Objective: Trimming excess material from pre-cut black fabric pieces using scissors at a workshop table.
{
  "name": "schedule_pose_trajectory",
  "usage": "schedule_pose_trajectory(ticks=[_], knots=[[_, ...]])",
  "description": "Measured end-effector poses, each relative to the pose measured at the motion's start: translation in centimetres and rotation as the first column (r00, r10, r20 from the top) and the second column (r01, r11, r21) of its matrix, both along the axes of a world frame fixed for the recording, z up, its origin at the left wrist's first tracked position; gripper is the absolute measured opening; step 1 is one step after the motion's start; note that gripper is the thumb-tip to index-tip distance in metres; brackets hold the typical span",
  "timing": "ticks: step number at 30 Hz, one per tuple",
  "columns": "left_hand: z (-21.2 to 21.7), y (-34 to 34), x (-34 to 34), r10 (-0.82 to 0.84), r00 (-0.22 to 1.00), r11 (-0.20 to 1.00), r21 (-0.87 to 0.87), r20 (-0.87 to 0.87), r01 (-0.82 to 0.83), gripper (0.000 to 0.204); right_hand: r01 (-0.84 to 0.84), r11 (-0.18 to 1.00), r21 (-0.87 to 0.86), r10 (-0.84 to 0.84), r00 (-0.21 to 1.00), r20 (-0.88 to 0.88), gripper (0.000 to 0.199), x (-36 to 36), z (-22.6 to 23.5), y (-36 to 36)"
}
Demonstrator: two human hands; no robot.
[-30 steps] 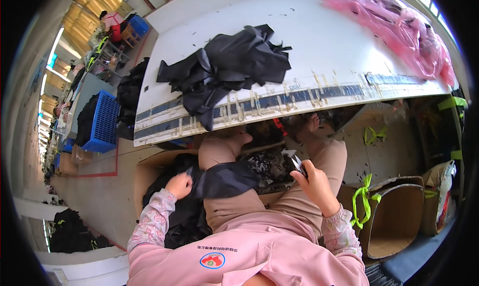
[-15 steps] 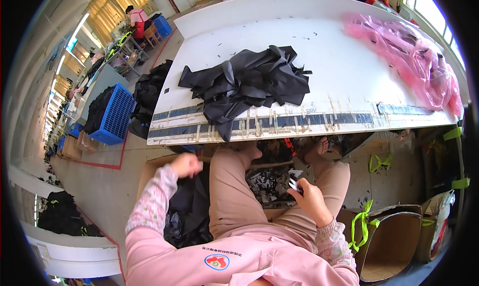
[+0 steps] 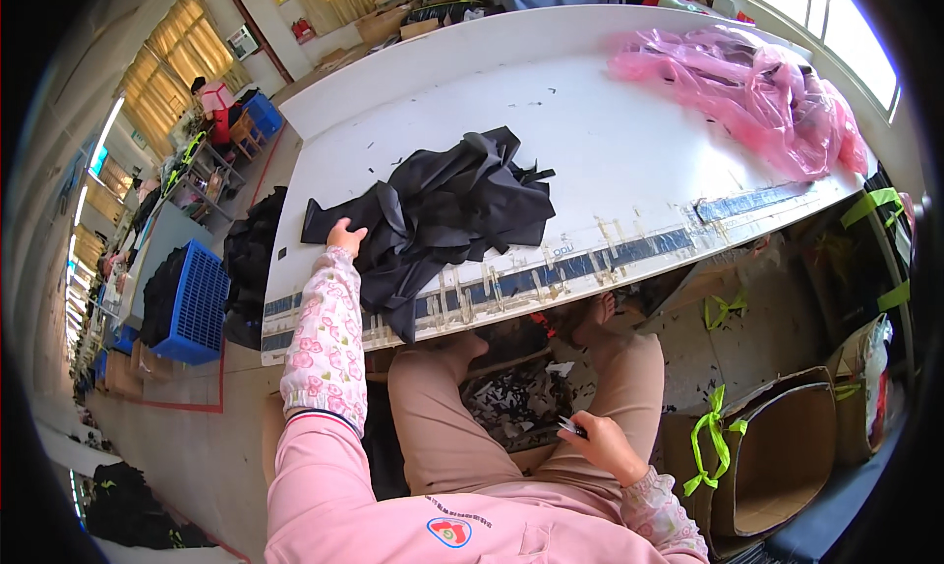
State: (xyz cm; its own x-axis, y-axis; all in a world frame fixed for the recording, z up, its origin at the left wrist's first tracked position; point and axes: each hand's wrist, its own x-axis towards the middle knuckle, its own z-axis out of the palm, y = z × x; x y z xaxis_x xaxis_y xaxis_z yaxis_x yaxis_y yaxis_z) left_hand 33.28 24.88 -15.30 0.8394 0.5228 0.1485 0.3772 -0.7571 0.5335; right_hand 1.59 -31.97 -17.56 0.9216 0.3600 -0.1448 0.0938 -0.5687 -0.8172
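A rumpled pile of black fabric pieces lies on the white table, its front part hanging slightly over the edge. My left hand reaches up to the pile's left end, its fingers bent onto a black fabric piece; the fingertips are partly hidden. Over my right thigh, my right hand is closed around small thread snips. Their pale metal tips point left, while the palm covers most of the handle.
Pink plastic sheeting covers the table's far right. Below the table, a scrap-filled box sits between my legs. An open cardboard box with a lime-green tie stands right. Left are a blue crate and a distant person.
My left hand has moved from above my lap forward to the fabric pile. The right hand stays low with the snips. The view has shifted and tilted.
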Motion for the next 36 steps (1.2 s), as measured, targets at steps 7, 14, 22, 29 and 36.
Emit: schedule_pose_trajectory(ticks=[7, 14, 22, 29, 36], knots=[[2.9, -5.3, 0.0, -0.081, 0.955, 0.994, 0.088, 0.287, 0.058, 0.013, -0.002, 0.999, -0.036, 0.003, 1.0, 0.014, 0.028, 2.0, -0.8, 0.9], [6.1, -10.8, -1.9, -0.434, 0.879, 0.899, 0.161, 0.2, 0.407, 0.039, -0.05, 0.999, -0.006, 0.051, 0.996, 0.077, 0.029, 2.1, -0.9, 2.6], [4.7, -10.3, -4.3, -0.346, 0.938, 0.892, 0.298, -0.033, 0.339, 0.016, -0.067, 0.997, 0.029, 0.065, 0.996, 0.054, 0.031, 0.0, -1.1, 1.7], [4.0, -8.9, -6.8, -0.377, 0.886, 0.803, 0.381, -0.271, 0.458, 0.032, -0.028, 1.0, -0.005, 0.028, 0.999, 0.023, 0.031, -0.6, -1.3, 0.2], [7.2, -7.9, -7.4, -0.494, 0.849, 0.86, 0.253, 0.189, 0.444, 0.009, -0.06, 0.998, 0.011, 0.059, 0.997, 0.055, 0.031, -0.9, -0.8, 0.4]])
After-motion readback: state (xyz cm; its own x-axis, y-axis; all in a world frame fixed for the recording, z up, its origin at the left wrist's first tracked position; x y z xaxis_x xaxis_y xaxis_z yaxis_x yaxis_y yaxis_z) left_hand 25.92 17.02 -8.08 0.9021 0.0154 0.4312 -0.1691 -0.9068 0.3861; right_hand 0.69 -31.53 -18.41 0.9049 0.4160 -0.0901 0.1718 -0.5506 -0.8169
